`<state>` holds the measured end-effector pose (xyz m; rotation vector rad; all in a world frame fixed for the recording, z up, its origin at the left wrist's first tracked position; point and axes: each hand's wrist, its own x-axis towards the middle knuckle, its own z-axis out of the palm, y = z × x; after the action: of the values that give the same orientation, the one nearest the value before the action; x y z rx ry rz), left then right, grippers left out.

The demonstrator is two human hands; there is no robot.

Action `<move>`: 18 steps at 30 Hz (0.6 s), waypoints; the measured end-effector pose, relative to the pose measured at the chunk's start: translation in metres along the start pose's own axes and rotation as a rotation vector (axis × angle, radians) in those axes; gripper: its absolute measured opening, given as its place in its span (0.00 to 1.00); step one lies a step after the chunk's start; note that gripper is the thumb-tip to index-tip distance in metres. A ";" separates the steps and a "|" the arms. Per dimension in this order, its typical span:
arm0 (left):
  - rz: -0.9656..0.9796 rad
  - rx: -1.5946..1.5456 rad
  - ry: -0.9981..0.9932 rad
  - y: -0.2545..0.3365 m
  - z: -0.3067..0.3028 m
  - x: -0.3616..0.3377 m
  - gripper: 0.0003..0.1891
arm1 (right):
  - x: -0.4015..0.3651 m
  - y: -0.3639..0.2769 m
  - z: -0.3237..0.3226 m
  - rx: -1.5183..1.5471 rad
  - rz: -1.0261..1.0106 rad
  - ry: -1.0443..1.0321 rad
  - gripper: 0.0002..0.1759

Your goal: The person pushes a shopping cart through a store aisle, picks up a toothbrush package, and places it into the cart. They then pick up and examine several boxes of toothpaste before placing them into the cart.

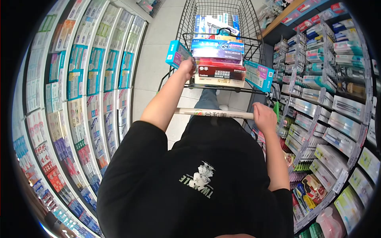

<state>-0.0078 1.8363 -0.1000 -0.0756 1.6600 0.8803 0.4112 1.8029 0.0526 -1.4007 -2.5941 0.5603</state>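
Observation:
My left hand (188, 68) is at the left side of the cart's child-seat area, its fingers closed beside a teal box (176, 53) that leans outward there; whether they grip it I cannot tell. My right hand (264, 117) is wrapped round the right end of the cart's pale handle (214, 114). Stacked boxes stand between, among them a dark red box (222, 72) and a blue and purple box (217, 47). Another teal box (258, 75) tilts outward at the stack's right. Behind the stack, more white and blue boxes (202, 24) lie in the black wire cart (189, 18).
Shelves of boxed goods (81, 71) rise along the left. On the right hang racks of packaged toothbrushes (313, 79), close to my right arm. Pale floor tiles (152, 47) show beside and beneath the cart.

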 end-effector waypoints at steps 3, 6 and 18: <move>0.363 0.102 0.099 0.009 -0.003 -0.039 0.32 | -0.002 0.004 0.004 0.002 0.000 0.010 0.08; 0.984 0.552 0.307 0.022 0.010 -0.099 0.35 | -0.004 0.005 0.007 0.014 -0.006 0.047 0.09; 1.239 1.328 0.073 0.084 0.004 -0.140 0.27 | -0.006 0.010 0.012 0.042 -0.028 0.128 0.10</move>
<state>-0.0035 1.8423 0.0635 1.9799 1.9834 0.3946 0.4188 1.7996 0.0380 -1.3389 -2.4837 0.5004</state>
